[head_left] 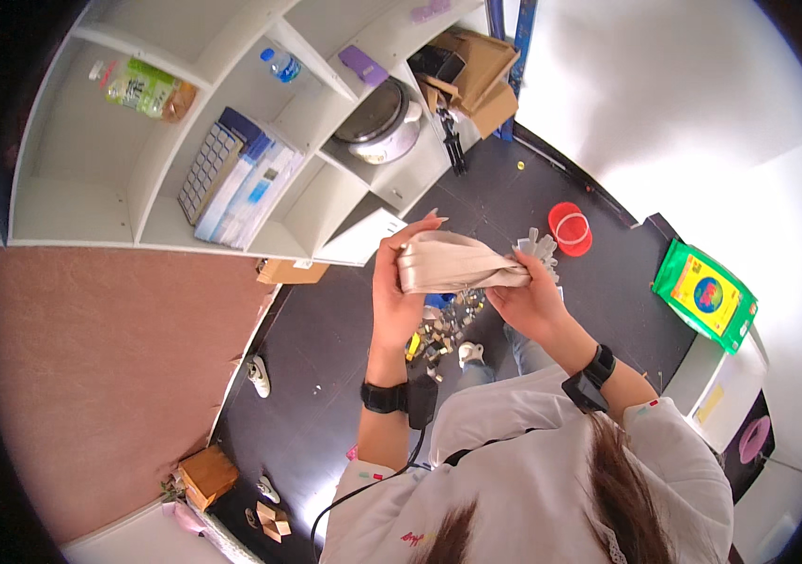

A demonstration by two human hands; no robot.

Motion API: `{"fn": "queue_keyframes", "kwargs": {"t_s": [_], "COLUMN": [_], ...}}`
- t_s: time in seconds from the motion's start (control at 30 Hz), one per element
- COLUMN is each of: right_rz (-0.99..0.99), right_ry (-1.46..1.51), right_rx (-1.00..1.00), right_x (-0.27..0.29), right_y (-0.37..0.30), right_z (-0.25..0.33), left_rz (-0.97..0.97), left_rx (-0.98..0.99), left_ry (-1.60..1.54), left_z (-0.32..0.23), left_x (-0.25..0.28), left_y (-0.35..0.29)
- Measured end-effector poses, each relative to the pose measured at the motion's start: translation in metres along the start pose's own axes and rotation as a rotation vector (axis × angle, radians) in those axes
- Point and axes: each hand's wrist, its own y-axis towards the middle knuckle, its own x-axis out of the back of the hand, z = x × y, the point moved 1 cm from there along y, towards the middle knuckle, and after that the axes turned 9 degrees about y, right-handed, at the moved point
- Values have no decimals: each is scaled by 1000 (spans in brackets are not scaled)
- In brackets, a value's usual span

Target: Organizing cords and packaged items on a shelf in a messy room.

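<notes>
A beige, satiny band of cloth (448,265), looped in several layers, is stretched between my hands above the floor. My left hand (389,277) is inside the wide looped end, with its thumb and fingers around the layers. At the other end, the band narrows and twists into my right hand (534,303), which pinches it between thumb and fingers. Behind my right fingers shows a bundle of pale grey strips (540,246); I cannot tell whether it touches the hand. Each wrist wears a black strapped device.
Many small loose pieces (443,340) lie on the dark floor below my hands, near my shoe (471,353). Beyond stand a red bucket (570,231) and, to the right, a green bag (707,297). White shelving (138,221) with bottles and a cooker (384,127) is at left.
</notes>
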Motion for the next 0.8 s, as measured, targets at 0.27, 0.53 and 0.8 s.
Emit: {"fn": "queue_keyframes", "kwargs": {"t_s": [0.27, 0.53, 0.8], "right_rz": [186, 381, 440], "right_ry": [-82, -174, -319], "right_rx": [344, 306, 391], "right_x": [-42, -104, -147], "right_y": [31, 33, 34], "right_z": [110, 150, 175], "left_rz": [57, 302, 432], "left_rx": [181, 468, 543], "left_ry": [795, 712, 727], "left_z": [23, 43, 95], "left_x": [-22, -48, -40], "left_y": [28, 42, 53]}}
